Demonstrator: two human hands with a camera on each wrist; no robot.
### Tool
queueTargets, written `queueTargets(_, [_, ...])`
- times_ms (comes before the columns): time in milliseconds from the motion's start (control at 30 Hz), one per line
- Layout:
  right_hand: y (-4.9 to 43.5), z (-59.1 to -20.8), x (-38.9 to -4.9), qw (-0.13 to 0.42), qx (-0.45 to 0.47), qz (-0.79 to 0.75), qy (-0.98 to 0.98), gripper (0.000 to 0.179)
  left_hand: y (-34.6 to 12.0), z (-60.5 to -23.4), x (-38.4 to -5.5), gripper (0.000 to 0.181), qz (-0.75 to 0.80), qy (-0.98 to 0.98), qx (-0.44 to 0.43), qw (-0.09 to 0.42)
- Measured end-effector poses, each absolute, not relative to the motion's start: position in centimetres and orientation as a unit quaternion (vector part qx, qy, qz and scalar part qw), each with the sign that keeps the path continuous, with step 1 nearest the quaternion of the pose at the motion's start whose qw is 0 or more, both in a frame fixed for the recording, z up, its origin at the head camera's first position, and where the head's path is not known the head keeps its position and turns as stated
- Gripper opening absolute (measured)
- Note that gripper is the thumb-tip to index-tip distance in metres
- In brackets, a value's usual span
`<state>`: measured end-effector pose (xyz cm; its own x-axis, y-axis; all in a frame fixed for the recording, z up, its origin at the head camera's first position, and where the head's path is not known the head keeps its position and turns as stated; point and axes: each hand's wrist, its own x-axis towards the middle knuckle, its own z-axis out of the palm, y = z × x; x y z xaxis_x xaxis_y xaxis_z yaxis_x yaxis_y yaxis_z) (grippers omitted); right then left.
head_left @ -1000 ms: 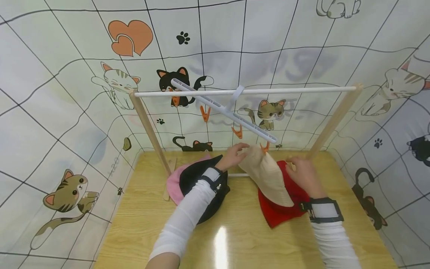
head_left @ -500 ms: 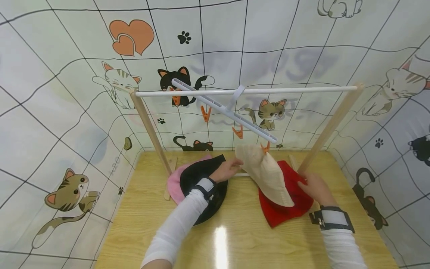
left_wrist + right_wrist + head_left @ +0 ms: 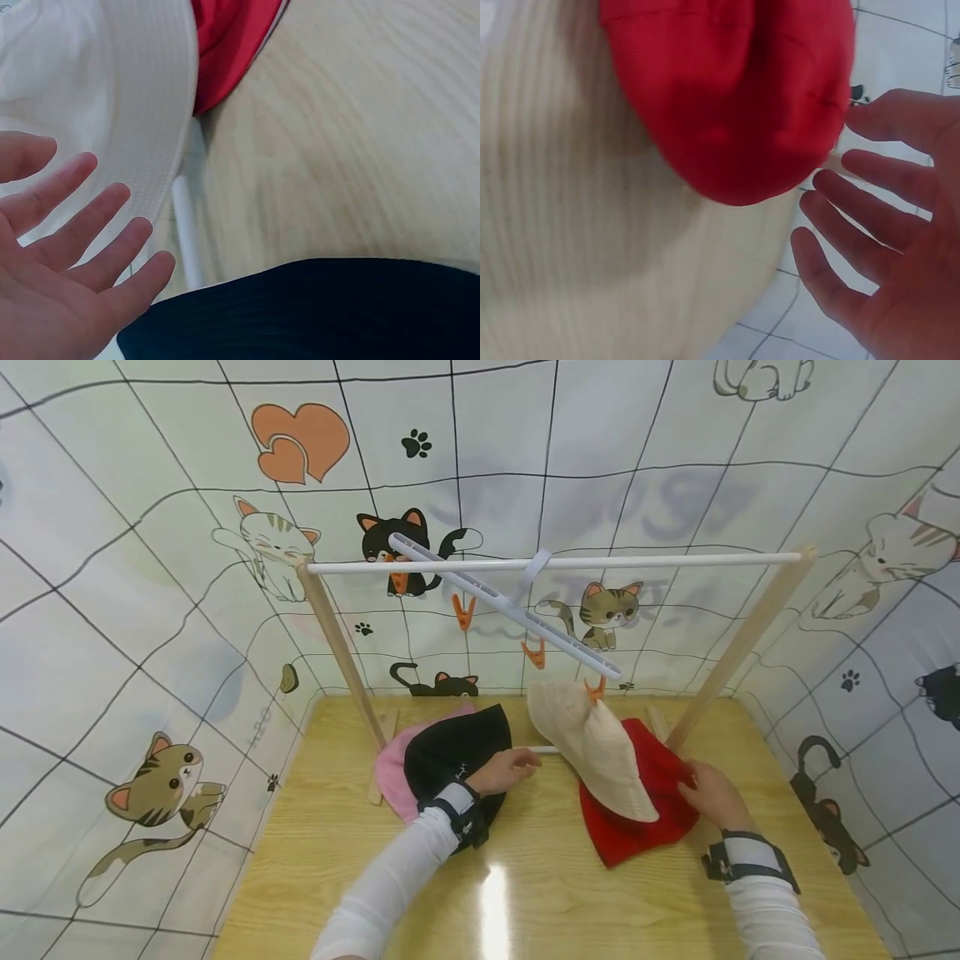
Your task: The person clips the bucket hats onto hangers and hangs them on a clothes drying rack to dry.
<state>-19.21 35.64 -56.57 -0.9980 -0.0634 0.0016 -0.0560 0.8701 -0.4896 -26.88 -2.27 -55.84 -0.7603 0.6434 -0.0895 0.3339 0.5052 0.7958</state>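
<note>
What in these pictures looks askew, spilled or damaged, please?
The hanger looks askew: it runs diagonally across the white rail; whether it is tipped or only turned, I cannot tell. The cream hat hangs lopsided from one orange clip, while the other clips hang bare. I see no spill or damage.

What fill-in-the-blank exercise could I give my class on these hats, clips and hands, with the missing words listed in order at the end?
1. The clip holding the beige hat is coloured ____.
2. The hat nearest the right hand is coloured ____.
3. In the head view, the left hand partly covers the hat coloured ____.
4. The number of hats hanging from the hanger is ____.

Missing words: orange; red; black; one.
</note>
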Motion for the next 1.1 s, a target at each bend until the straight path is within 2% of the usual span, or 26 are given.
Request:
queueTargets(333, [36.7,-58.2,-19.0,0.03,-0.004,-0.297,0.954,0.043,-3.2,-57.2,-26.0,0.019,0.395,0.85,0.288,0.195])
queueTargets(700, [36.5,-57.9,-19.1,0.049,0.061,-0.365,0.928,0.056,-3.6,-57.9,-25.1,0.019,0.39,0.855,0.276,0.202])
queueTargets(867, [36.4,-57.0,-18.7,0.043,0.069,-0.402,0.912,0.053,-3.8,-58.2,-24.7,0.019,0.389,0.856,0.276,0.199])
queueTargets(1100, [35.8,-55.6,-18.0,0.005,0.013,-0.455,0.89,0.039,-4.2,-58.5,-24.4,0.023,0.4,0.849,0.267,0.216])
